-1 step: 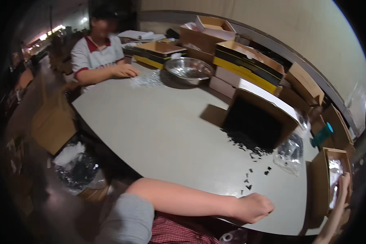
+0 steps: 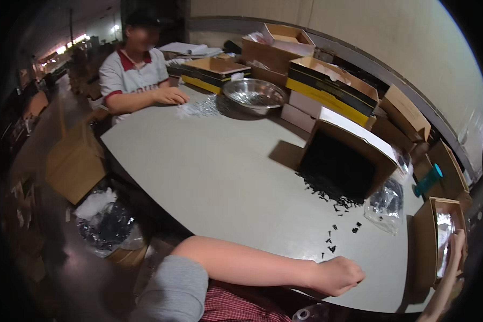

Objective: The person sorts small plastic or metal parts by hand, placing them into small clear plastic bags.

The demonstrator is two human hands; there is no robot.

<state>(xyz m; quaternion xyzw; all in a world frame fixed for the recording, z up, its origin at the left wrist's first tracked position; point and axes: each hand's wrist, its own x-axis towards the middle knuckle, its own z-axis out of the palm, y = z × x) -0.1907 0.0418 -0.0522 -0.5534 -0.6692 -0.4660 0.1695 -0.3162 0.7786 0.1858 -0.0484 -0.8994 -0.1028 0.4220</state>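
Observation:
My left hand (image 2: 340,276) is closed in a fist above the near right edge of the table. Whatever its fingers hold, if anything, is hidden. Just beyond it lie several small black pieces (image 2: 331,249). More of them make a pile (image 2: 327,189) spilling from a tipped cardboard box (image 2: 359,134), whose dark inside faces me. At the far right, my right hand (image 2: 456,242) reaches over an open cardboard box (image 2: 425,241) of shiny clear plastic bags (image 2: 444,236). Its fingers are too small and blurred to tell their grip.
A clear bag of dark pieces (image 2: 385,206) lies by the tipped box. Behind stand a metal bowl (image 2: 255,107), black-and-yellow boxes (image 2: 327,88) and a teal cup-like object (image 2: 428,180). Across the table, a co-worker's hand (image 2: 172,95) rests by small clear pieces (image 2: 204,106). A bagged bin (image 2: 104,225) stands left.

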